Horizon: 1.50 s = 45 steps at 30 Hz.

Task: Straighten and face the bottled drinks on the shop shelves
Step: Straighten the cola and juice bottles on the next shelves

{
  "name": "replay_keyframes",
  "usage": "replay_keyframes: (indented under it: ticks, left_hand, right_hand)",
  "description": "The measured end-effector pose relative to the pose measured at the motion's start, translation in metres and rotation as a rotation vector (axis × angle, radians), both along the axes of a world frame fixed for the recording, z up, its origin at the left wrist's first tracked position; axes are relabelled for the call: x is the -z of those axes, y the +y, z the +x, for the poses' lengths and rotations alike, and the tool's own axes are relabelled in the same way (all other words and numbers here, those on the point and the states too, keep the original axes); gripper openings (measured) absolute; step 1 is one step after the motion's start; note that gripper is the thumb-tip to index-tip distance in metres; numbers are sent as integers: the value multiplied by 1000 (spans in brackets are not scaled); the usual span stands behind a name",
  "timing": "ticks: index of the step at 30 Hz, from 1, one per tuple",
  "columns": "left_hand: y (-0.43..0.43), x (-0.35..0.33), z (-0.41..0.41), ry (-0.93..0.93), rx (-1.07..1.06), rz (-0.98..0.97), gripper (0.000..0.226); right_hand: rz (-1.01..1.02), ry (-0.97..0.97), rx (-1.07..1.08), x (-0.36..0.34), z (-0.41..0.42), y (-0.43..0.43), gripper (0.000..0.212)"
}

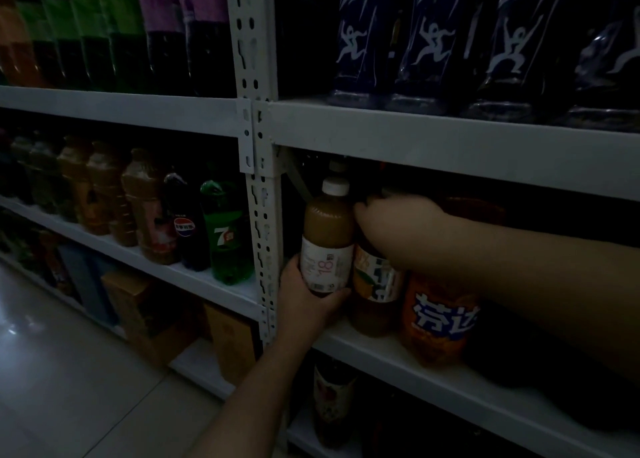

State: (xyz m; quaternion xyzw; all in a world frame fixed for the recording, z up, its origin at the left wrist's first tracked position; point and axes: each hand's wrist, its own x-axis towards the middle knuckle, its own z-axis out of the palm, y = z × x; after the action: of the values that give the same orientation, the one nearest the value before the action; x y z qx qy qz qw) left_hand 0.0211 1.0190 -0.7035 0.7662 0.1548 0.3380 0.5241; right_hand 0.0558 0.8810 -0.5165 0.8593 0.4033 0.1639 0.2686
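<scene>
The left hand (308,298), its forearm reaching up from below, is wrapped around the base of a white-capped bottle (327,239) of pale brown drink, fingers curled under it at the left end of the middle shelf (433,364), just beside the slotted upright (265,236). The right hand (398,222), arm stretched in from the right, is closed over the top of the neighbouring juice bottle (375,284), which touches the first. An orange soda bottle (440,319) stands next along. In the left bay, a green bottle (227,232) and a cola bottle (185,222) stand upright.
</scene>
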Motion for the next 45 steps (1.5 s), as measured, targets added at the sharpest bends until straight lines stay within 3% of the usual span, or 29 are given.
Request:
replay_keyframes:
  ticks: [4,6,7,10,12,17,22,24,26,28,31,35,39,42,45]
  left_hand:
    - [29,-5,-9,110,253,-31,63]
    - [29,-8,-15,137,290,46,58]
    - [25,-6,-17,132,236,111,62]
    - [-1,3,-18,154,-90,213,107]
    - [-8,5,-13,187,-120,218,120]
    - [19,1,-4,136,132,92,83]
    - [36,-7,-7,150,417,51,87]
    - [22,-3,-6,96,335,78,93]
    - [5,1,-5,104,123,98,108]
    - [-2,6,-4,79,7,107,100]
    - [6,6,-4,21,78,76,71]
    - [23,8,-8,92,230,13,73]
    - [35,7,-10,135,339,2,73]
    - [26,9,-12,121,299,31,84]
    - [8,12,-12,90,93,64,100]
  right_hand:
    - [-22,-4,-13,-2,0,2,38]
    - [-18,7,-14,0,2,1,41]
    - [-15,-15,-26,2,3,0,43]
    - [-22,-153,-54,17,6,-5,46]
    - [-28,-170,-34,21,7,-4,45]
    - [46,-9,-22,5,5,-2,48]
    - [-18,116,66,-12,0,1,63]
    - [2,149,81,-14,-1,1,61]
    - [30,164,79,-13,-1,0,63]
    - [63,180,73,-11,-1,-1,64]
    - [86,176,40,-9,-1,-3,58]
    - [114,219,-13,-14,2,-6,53]
    - [165,251,-42,-16,5,-4,32]
    - [155,251,20,-11,0,-1,58]
    - [143,286,65,-6,-3,2,75]
